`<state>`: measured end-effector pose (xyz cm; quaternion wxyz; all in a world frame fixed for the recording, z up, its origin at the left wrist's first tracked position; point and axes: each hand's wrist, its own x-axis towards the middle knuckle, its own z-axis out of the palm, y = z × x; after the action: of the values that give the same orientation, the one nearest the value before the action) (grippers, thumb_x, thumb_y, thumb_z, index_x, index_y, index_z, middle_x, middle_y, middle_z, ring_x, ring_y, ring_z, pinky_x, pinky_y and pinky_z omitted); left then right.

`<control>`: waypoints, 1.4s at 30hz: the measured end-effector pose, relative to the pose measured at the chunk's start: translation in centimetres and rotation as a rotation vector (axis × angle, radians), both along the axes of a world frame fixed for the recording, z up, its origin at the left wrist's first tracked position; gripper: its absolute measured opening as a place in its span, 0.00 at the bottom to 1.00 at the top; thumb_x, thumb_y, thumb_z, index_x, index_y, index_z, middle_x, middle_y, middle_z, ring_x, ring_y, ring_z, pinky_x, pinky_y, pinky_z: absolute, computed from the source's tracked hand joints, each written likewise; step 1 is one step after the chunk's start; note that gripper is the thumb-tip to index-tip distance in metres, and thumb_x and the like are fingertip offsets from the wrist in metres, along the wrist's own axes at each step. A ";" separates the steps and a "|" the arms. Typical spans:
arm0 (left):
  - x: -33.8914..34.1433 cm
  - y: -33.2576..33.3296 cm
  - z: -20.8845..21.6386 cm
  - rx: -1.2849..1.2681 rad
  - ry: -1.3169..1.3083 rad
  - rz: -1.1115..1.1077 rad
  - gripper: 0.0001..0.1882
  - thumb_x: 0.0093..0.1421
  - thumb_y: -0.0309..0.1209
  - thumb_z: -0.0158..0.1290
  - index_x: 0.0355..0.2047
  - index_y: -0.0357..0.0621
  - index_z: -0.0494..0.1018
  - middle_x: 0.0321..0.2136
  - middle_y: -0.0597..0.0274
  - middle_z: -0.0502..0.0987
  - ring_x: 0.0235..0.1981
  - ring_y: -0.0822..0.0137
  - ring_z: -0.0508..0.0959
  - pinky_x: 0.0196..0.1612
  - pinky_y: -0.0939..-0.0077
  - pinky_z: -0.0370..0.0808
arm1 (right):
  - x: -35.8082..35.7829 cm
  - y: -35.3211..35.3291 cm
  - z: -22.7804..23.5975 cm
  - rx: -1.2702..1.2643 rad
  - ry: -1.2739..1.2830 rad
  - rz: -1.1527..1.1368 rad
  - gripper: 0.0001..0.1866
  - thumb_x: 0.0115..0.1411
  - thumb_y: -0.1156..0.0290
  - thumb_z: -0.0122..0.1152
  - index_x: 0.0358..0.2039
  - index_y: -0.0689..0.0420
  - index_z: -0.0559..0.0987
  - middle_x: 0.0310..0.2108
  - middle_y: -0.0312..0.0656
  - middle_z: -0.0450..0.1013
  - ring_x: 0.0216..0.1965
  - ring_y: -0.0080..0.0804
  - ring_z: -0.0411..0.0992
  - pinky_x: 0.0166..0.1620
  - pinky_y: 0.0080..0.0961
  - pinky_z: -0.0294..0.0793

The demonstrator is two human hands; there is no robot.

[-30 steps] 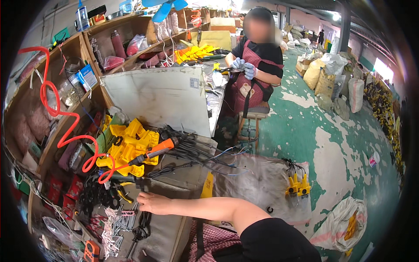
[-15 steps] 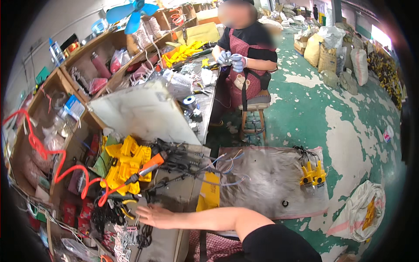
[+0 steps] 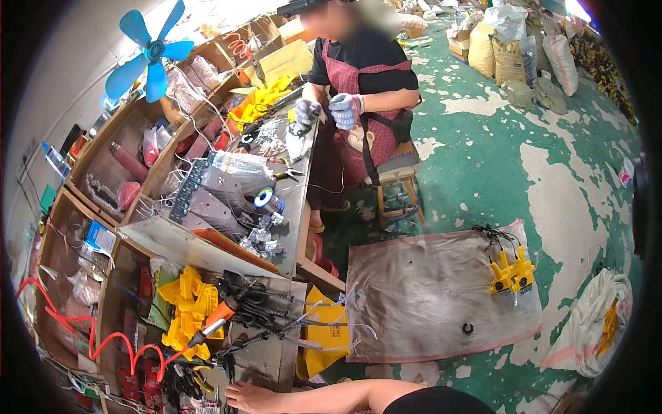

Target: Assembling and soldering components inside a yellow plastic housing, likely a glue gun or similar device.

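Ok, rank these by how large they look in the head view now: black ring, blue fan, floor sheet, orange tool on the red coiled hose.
Largest to smallest, by look alone:
1. Floor sheet
2. Blue fan
3. Orange tool
4. Black ring

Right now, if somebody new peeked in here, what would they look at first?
Probably the big blue fan at the upper left. Next, the red coiled hose at the lower left, leading to an orange-and-black tool by bright yellow plastic parts on the bench. Below them, the person's right hand is near the bottom edge.
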<state>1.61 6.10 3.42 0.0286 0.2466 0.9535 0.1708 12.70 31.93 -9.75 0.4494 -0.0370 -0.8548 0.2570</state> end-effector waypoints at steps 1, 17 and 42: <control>-0.2 0.1 -0.1 -0.012 0.020 -0.030 0.27 0.53 0.31 0.54 0.54 0.38 0.67 0.51 0.45 0.72 0.53 0.50 0.71 0.55 0.57 0.66 | 0.5 0.2 -0.1 -0.003 0.003 -0.010 0.10 0.55 0.69 0.48 0.33 0.62 0.73 0.42 0.47 0.64 0.50 0.41 0.62 0.51 0.36 0.63; -3.6 -3.0 -1.9 -0.121 0.278 -0.256 0.19 0.56 0.35 0.52 0.48 0.45 0.69 0.37 0.45 0.78 0.41 0.48 0.78 0.43 0.57 0.73 | 1.4 -0.1 0.8 -0.123 0.038 0.029 0.07 0.55 0.70 0.49 0.28 0.60 0.72 0.39 0.45 0.64 0.48 0.39 0.63 0.50 0.34 0.62; -8.5 -5.5 -5.6 -0.338 0.206 -0.148 0.31 0.58 0.46 0.50 0.57 0.41 0.62 0.41 0.44 0.77 0.42 0.42 0.76 0.47 0.52 0.72 | 1.7 0.1 0.6 -0.206 0.043 0.095 0.07 0.50 0.72 0.54 0.29 0.61 0.71 0.36 0.43 0.63 0.46 0.39 0.61 0.50 0.33 0.63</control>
<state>-6.93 0.63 -2.20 -0.0159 0.3236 0.9458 -0.0203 14.36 32.04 -9.14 0.4489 -0.0370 -0.8147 0.3652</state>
